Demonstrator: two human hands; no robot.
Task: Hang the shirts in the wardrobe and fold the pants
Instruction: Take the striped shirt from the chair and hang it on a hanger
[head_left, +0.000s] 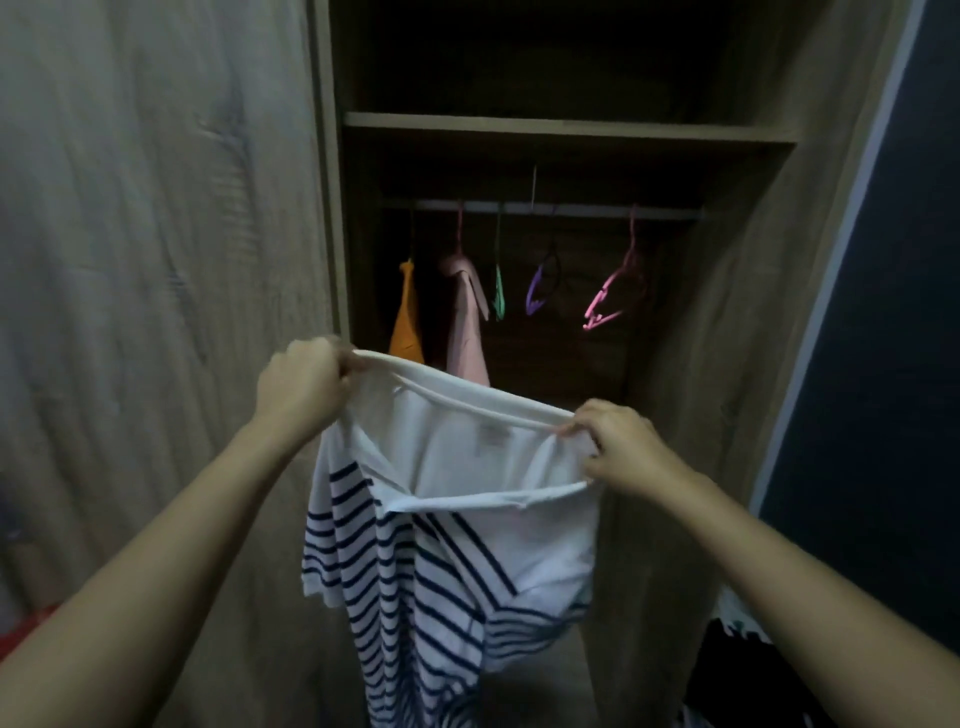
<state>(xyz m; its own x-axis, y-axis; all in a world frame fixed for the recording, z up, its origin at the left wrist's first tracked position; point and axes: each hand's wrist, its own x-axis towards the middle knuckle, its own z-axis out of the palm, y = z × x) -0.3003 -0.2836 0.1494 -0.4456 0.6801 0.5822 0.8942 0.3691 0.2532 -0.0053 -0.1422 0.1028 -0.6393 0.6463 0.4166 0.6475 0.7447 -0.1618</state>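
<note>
A white polo shirt with navy stripes (457, 545) hangs in the air in front of the open wardrobe. My left hand (304, 382) grips its collar at the left end. My right hand (618, 447) pinches the collar at the right end, so the neck opening is stretched wide between them. Behind it, on the wardrobe rail (545, 208), hang an orange shirt (407, 319) and a pink shirt (467, 322). Empty hangers hang further right: a green hanger (498, 291), a purple hanger (540, 286) and a pink hanger (615, 296).
A wooden shelf (566, 127) runs above the rail. The wardrobe's closed door panel (156, 260) fills the left side, and a side panel (737, 312) stands to the right. Dark clothing (737, 670) lies at the lower right. Something red (21, 634) shows at the lower left.
</note>
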